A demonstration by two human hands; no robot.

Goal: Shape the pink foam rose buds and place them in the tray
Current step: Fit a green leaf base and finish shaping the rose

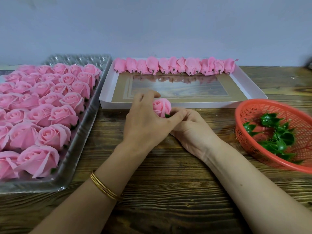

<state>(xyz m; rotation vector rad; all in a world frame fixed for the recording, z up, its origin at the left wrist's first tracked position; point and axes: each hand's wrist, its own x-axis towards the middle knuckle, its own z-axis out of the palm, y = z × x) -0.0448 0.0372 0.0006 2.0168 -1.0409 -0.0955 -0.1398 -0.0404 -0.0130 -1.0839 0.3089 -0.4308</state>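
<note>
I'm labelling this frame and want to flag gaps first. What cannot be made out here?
All head view.
- Fingers of the right hand: tucked under it, behind the left hand and the rose bud.
- Clear tray: cut by the left edge, so its rose count is unknown.
- Red basket: blurred, cut by the right edge.
- Dark thing at the right edge: blurred, mostly out of frame.

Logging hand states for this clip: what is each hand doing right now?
Left hand: fingers curled round the pink rose bud.
Right hand: pinches the same bud at its green base.
</note>
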